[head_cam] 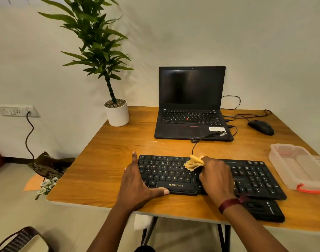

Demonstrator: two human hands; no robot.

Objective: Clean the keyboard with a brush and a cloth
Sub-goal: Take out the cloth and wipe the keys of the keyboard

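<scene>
A black keyboard (166, 174) lies across the front of the wooden table (108, 151). My right hand (216, 176) holds a crumpled yellow cloth (194, 163) and presses it on the keys near the keyboard's middle. At the keyboard's left end rests my left hand (137, 180), fingers straight along the left edge and thumb stretched along the front edge below the space bar. No brush is in view.
An open black laptop (191, 106) stands behind the keyboard, its cable looping forward. A black mouse (261, 127) lies at the back right. A clear plastic box (299, 166) sits at the right edge, a black pouch (264, 210) near the front, a potted plant (117, 113) at the back left.
</scene>
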